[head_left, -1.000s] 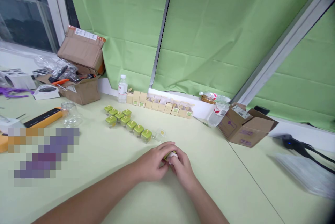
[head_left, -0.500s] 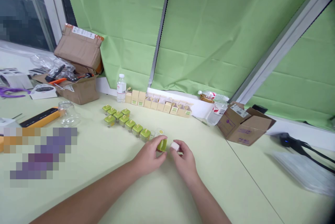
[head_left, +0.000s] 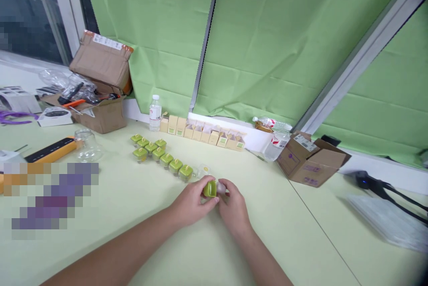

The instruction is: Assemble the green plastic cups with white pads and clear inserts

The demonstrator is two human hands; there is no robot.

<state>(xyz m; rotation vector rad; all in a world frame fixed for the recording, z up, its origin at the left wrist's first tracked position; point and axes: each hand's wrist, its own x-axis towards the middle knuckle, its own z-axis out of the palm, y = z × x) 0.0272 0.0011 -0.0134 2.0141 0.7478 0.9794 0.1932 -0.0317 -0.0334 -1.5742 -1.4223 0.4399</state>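
The left forearm and right forearm are bare (as far as the view reaches) and tapering. The left grip and right grip are ungloved hands.

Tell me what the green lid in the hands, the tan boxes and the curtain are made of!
Green lid: probably glossy plastic, since it catches light and looks stiff. Tan boxes: likely matte cardboard, with folded flaps. Curtain: maybe smooth fabric, softly creased.

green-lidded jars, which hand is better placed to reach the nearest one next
Probably the left hand: it is closer to the nearest green-lidded jar, while the right hand sits farther to the right. Neither is free, though: the left holds a green lid, the right a small whitish piece.
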